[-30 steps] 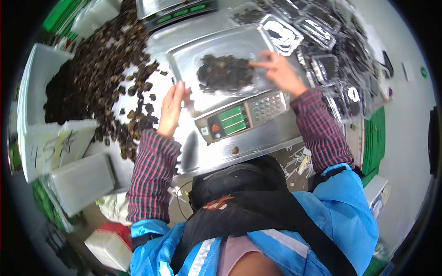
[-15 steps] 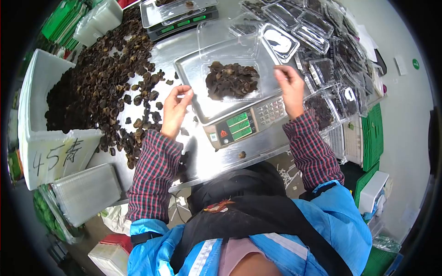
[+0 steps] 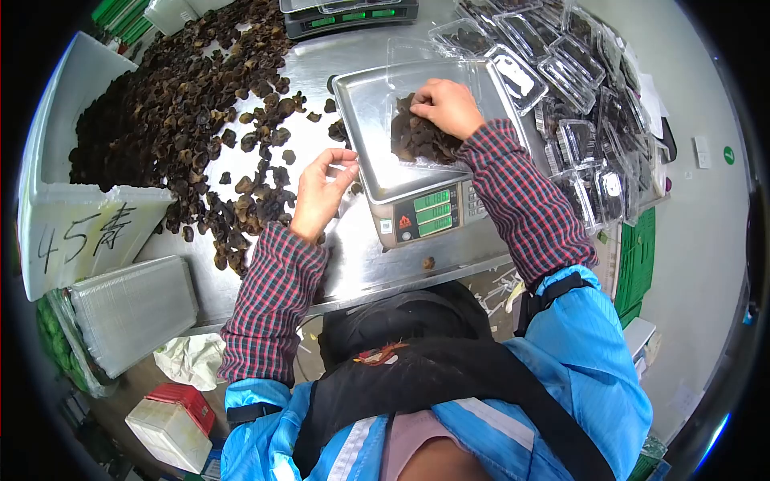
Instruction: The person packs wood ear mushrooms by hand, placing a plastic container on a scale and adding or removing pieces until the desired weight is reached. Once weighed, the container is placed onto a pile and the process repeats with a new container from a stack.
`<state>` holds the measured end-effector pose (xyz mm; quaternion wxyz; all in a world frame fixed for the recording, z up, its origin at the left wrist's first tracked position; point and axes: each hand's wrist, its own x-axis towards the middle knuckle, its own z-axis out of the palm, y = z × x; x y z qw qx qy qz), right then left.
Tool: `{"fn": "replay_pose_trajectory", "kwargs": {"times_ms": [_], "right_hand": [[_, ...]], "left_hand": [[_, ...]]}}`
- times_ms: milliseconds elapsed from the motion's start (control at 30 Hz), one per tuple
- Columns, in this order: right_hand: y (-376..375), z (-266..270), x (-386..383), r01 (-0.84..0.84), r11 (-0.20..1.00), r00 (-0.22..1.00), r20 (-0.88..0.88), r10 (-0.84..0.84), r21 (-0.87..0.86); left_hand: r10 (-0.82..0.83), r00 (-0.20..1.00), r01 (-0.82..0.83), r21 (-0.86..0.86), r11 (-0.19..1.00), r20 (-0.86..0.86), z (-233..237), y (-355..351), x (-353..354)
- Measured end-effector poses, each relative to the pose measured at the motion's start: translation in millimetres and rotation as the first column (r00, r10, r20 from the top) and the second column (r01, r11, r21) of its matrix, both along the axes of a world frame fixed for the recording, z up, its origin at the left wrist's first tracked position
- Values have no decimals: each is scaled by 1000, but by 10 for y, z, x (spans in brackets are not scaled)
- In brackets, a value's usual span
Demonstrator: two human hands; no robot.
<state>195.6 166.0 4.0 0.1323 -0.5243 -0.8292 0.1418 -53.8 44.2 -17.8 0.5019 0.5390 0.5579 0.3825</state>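
Note:
On the steel pan (image 3: 372,172) of a weighing scale (image 3: 434,212) with green displays sits a clear plastic box holding dark, curled pieces that look like dried wood ear mushrooms (image 3: 417,143). My right hand (image 3: 451,106) reaches over the box, its fingers bent and closed at the top of the mushrooms; the fingertips are partly hidden. Beside the pan's left edge is my left hand (image 3: 323,191), thumb and fingers brought together in a pinch. Whether anything small is between them is hidden.
Loose mushrooms (image 3: 216,120) spread over the left of the steel table, spilling from a white foam box (image 3: 88,240). Filled clear boxes (image 3: 577,140) pile up at right. A second scale (image 3: 353,20) stands behind. Stacked clear trays (image 3: 136,309) are at lower left.
My right hand has moved left from beside the pan onto the mushrooms in the box. My left hand stays by the pan's left edge. The camera view has shifted slightly.

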Motion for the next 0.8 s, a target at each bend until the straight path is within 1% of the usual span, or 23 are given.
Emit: {"fn": "replay_pose_trajectory", "kwargs": {"times_ms": [33,67,100,133,167,233,300,333,367,400,433,467,500,533,567,633,667,700,733,767,800], "right_hand": [[-12,-22,38,-7,1000,1000,7,7,3],[-43,-11,62,76,988,963,-245,-108,-134],[-73,4,93,121,950,852,-462,-247,-286],[-101,24,131,111,911,760,-556,-336,-397],[-155,90,132,110,912,763,-555,-332,-394],[-265,235,113,34,904,650,-678,-343,-425],[-384,306,26,-103,914,624,-741,-249,-393],[-555,465,-231,-174,894,729,-664,-166,-414],[-633,453,-373,-243,793,719,-653,-239,-558],[-705,437,-564,-287,876,789,-614,-14,-389],[-744,365,-715,-342,868,799,-598,66,-361],[-756,220,-842,-339,886,816,-567,110,-316],[-782,172,-984,-351,853,832,-547,95,-385],[-843,209,-1138,-369,834,838,-535,107,-410],[-877,158,-1246,-378,791,855,-509,98,-482],[-969,37,-1506,-426,723,853,-509,120,-544],[-953,-128,-1616,-513,690,819,-533,214,-511],[-998,-140,-1776,-537,625,817,-534,217,-567],[-1054,-155,-1952,-567,564,804,-553,220,-600],[-1005,-285,-2155,-569,505,807,-557,194,-648],[-1048,-293,-2312,-602,460,789,-572,221,-652]], "left_hand": [[-3,1000,3,10,1000,2,-9,-1,-6],[3,1000,-3,13,1000,9,5,-1,-9],[6,1000,-5,-23,1000,29,38,0,-12],[8,999,-5,-58,998,48,67,4,-14],[11,999,-8,-55,998,52,85,8,-8],[-9,985,29,-116,993,170,130,34,30],[27,936,10,-104,995,351,229,35,142],[54,875,-21,-73,997,481,300,15,168],[69,844,-26,-86,996,532,337,-15,159],[78,789,-14,-108,994,609,282,-39,100],[87,747,5,-137,991,659,122,-76,-3],[165,731,-59,-180,982,662,131,-166,-113],[187,716,-96,-171,981,672,-59,-244,-248],[256,732,-150,-217,965,632,-105,-417,-427],[325,742,-211,-255,943,587,-171,-627,-591],[535,668,-419,-332,845,518,-301,-1152,-976],[636,605,-481,-416,771,479,-249,-1443,-1204],[732,513,-557,-475,681,448,-367,-1757,-1427],[824,442,-645,-513,567,356,-327,-2055,-1649],[887,322,-701,-547,458,329,-604,-2268,-1925],[931,206,-767,-541,345,301,-533,-2541,-2101]]}}
